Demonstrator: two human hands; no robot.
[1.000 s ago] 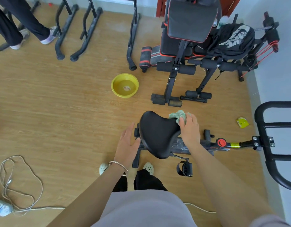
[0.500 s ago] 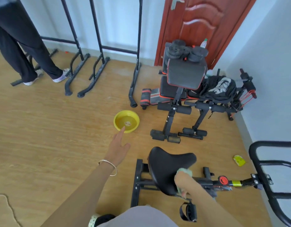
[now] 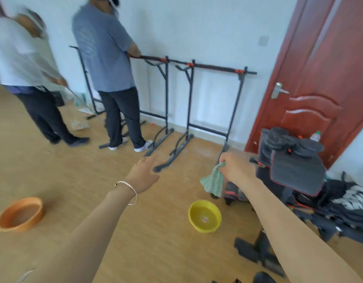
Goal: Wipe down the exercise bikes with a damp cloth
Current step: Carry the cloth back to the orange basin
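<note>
Head view shows the right hand pinching the green cloth by a bunched corner, hanging limp in the air near the yellow basin, soft, light, probably best wadded into the palm, while the left hand reaches forward, spread and empty.

We reach out over the floor. Our right hand grips a green cloth that hangs just above the yellow bowl. Our left hand, fingers straight, is up and left of the bowl. An orange bowl sits far to its left.
</note>
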